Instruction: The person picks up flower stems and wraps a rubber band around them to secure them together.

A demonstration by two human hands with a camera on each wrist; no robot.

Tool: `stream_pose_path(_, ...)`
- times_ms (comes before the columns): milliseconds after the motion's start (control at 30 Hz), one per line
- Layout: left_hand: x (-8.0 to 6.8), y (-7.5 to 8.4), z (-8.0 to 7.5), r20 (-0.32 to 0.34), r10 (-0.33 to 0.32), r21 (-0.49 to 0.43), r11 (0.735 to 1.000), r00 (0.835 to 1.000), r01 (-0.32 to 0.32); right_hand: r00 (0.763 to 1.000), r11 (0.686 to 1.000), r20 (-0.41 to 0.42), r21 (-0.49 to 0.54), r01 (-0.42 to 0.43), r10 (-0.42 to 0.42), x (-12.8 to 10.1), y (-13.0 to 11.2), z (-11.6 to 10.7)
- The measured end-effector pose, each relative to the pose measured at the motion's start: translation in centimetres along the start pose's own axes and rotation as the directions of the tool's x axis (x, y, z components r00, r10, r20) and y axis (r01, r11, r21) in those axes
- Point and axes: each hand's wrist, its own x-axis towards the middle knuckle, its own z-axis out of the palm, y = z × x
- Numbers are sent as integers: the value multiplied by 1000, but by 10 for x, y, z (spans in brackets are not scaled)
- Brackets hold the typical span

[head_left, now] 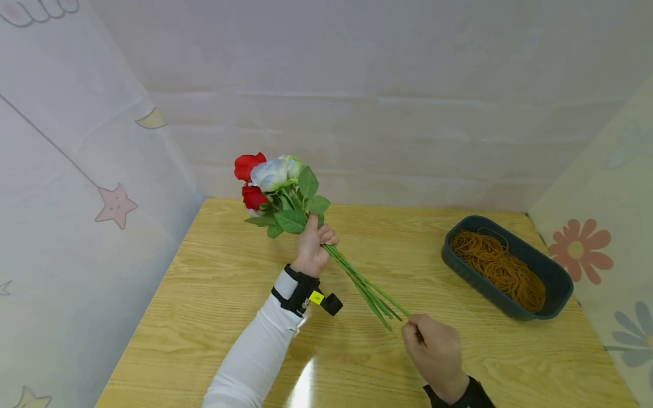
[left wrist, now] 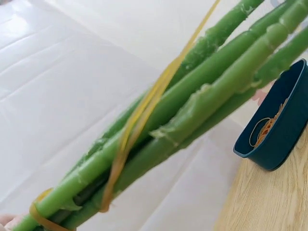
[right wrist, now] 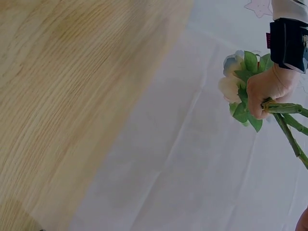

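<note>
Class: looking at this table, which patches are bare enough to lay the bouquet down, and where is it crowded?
Bare wood lies along the table's left side, beside the left hand, and along the near edge. The right side is crowded by the bin of rubber bands; the centre holds the stems and right hand.

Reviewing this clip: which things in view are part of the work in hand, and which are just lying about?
In use:
- bunch of flowers, stems gripped by the left hand
- rubber band stretched along the stems
- right hand, pinched at the stem ends
- dark tray of rubber bands, the likely source of the band

Just there:
- wooden table
- patterned cloth walls
</note>
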Motion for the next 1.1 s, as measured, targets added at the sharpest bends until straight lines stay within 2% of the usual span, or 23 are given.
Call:
stream_pose_path(133, 1, 0, 0, -20, 28, 11, 1000, 999, -28, 998, 998, 53, -56, 19, -17, 3, -4, 1)
stream_pose_path(233, 1, -1, 0, -39, 49, 13, 999, 998, -48, 998, 992, 64, -123, 35, -27, 17, -13, -1)
stream_pose_path(333, 0, -3, 0, -64, 61, 36, 998, 996, -59, 996, 989, 62, -126, 73, -65, 56, -37, -13)
stream_pose_path(467, -3, -8, 2, -70, 99, 117, 989, 993, -90, 993, 989, 76, -107, 98, -90, 106, -69, -31)
stream_pose_path(600, -4, -10, 4, -39, 161, 220, 964, 986, -148, 990, 987, 120, -133, 92, -76, 126, -79, -38)
stream_pose_path(700, -4, -12, 4, -1, 169, 268, 950, 986, -162, 982, 990, 181, -119, 69, -47, 133, -81, -40)
stream_pose_path(800, -3, -14, 4, 51, 142, 283, 947, 989, -151, 967, 999, 253, -33, 24, -15, 142, -83, -43)
stream_pose_path(900, -4, -17, 4, 84, 91, 311, 944, 992, -113, 941, 992, 335, 100, -79, 41, 148, -82, -42)
stream_pose_path(1000, -5, -22, 4, 105, 7, 365, 930, 994, -45, 914, 956, 395, 219, -196, 97, 156, -79, -39)
stream_pose_path(1100, -7, -27, 5, 111, -100, 414, 909, 989, 45, 902, 917, 414, 299, -263, 124, 165, -73, -32)
